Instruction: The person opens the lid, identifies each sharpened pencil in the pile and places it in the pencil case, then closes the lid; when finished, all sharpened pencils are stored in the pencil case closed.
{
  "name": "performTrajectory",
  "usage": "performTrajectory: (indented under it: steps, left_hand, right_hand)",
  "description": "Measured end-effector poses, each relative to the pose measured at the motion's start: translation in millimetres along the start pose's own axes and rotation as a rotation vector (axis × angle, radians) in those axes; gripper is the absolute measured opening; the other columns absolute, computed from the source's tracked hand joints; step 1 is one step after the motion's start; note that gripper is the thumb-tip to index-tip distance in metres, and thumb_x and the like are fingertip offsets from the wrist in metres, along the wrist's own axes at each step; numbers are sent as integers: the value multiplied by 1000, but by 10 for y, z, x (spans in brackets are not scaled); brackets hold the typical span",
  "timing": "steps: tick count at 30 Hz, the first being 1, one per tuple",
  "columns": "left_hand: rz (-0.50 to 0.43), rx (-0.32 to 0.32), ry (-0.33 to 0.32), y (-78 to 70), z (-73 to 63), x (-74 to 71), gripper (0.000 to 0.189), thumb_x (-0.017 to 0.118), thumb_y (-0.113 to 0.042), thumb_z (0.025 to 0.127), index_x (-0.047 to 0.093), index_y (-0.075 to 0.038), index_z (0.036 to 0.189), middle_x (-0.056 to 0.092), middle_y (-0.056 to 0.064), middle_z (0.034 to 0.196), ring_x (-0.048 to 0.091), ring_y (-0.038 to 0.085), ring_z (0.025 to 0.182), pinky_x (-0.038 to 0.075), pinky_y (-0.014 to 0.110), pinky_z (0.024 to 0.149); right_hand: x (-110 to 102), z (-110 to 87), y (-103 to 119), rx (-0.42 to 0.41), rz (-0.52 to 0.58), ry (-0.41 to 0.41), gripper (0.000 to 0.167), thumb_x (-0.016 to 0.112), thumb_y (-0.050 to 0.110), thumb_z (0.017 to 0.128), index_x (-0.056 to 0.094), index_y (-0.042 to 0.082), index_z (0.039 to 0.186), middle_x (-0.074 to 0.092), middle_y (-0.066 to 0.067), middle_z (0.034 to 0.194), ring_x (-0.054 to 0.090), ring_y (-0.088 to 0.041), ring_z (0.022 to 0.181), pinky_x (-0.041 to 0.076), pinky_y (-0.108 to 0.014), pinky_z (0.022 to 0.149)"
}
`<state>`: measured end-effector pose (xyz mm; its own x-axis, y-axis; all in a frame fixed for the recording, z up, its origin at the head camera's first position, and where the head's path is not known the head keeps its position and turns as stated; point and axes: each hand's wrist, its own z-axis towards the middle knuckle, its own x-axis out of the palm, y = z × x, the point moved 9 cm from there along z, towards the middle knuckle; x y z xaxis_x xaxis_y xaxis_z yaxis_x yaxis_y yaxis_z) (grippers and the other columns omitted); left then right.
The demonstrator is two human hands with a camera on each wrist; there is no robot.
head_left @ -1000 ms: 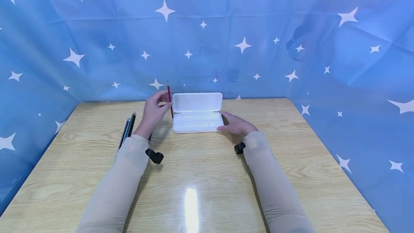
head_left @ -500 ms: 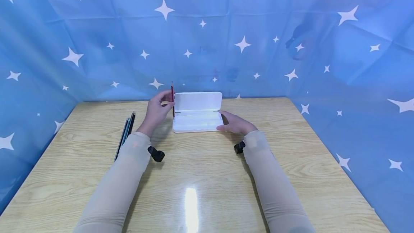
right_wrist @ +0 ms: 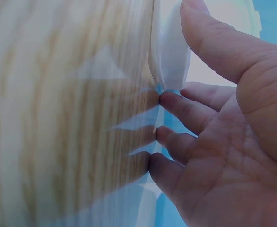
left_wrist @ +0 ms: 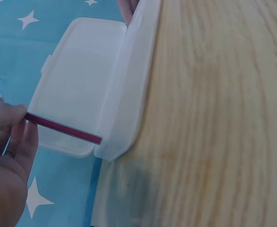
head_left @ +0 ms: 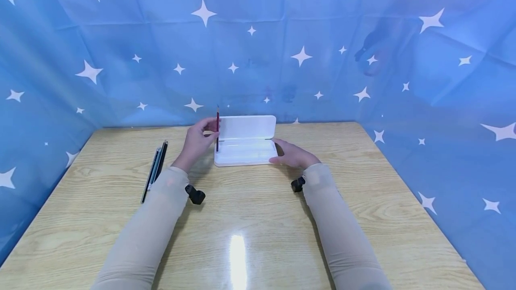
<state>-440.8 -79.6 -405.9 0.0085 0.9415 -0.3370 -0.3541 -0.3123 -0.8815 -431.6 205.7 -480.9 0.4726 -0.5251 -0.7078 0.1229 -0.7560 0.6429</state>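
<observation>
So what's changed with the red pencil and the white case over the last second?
The left hand has carried the red pencil slightly rightward, from the left edge of the white pencil case to over its left end; the pencil looks straighter now. Nothing was newly grasped or released. The right hand stayed at the case's right end, the lid stayed open, and the loose pencils stayed put.

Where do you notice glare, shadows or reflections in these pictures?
Head view: a bright glare streak on the table, soft shadows along the sleeves; left wrist view: a dim patch on the table near the case; right wrist view: the glossy table partly mirrors the right hand.
</observation>
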Motion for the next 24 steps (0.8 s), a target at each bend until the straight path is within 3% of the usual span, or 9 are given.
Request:
performTrajectory:
  steps: [5, 12, 24]
  left_hand:
    - [-9, -13, 34, 30, -1, 43, 37, 66, 2, 96, 63, -1, 132, 66, 20, 117, 61, 29, 109, 53, 44, 97]
    - [28, -21, 24, 62, 21, 83, 37, 65, -1, 97, 62, -2, 134, 67, 17, 118, 60, 28, 111, 52, 43, 99]
    - [82, 44, 13, 10, 39, 155, 44, 66, 0, 97, 58, -8, 139, 67, 16, 115, 60, 28, 110, 49, 46, 97]
  right_hand:
    - [0, 10, 10, -14, 3, 1, 88, 65, 41, 100, 11, 16, 164, 11, -12, 169, 11, -34, 155, 19, -57, 122]
    - [0, -18, 5, -3, 20, 0, 88, 66, 41, 99, 12, 17, 164, 11, -11, 169, 10, -33, 155, 17, -57, 122]
    - [5, -30, 18, -13, 35, 2, 85, 66, 36, 100, 13, 19, 164, 13, -10, 169, 11, -32, 155, 19, -56, 122]
